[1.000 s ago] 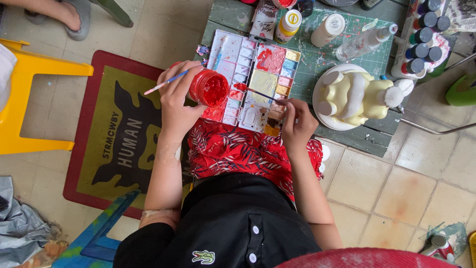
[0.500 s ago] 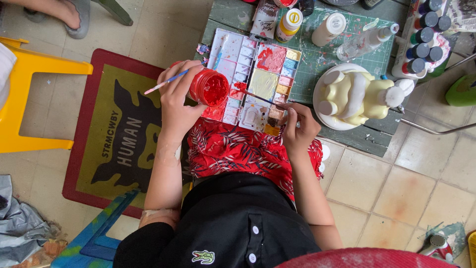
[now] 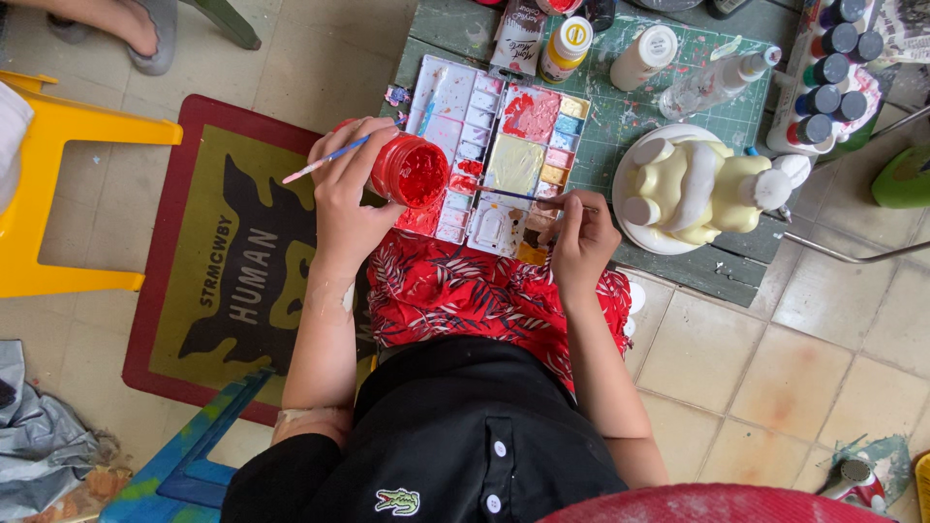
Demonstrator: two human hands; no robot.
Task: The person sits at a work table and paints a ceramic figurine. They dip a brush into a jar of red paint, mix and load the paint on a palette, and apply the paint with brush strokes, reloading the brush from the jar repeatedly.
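Pale floor tiles [image 3: 756, 368] spread under a low green work table [image 3: 620, 126] at the far side of the scene, its top spattered with dried paint. On its near left part lies a white paint palette [image 3: 484, 145] with many small wells of red, cream, blue and yellow. The left hand [image 3: 344, 189] is clamped around an open jar of red paint [image 3: 409, 171], tilted toward the palette's left edge, and a thin brush with a blue tip [image 3: 325, 160] is pinched between the same fingers, pointing left over a red-bordered floor mat [image 3: 208, 281]. The right hand [image 3: 579, 237] has its fingers closed on a thin dark stick [image 3: 518, 195] that reaches left across the palette's near wells. Just right of that hand, a cream unpainted figurine [image 3: 702, 184] lies on a white plate [image 3: 630, 223], crowding the table's right part. Beyond the palette stand squeeze bottles with white and yellow caps [image 3: 605, 44], and at the far right a tray of small dark-lidded paint pots [image 3: 828, 73]. A yellow stool [image 3: 58, 194] stands at the far left, and a red patterned cloth [image 3: 484, 295] covers the person's lap below the palette.
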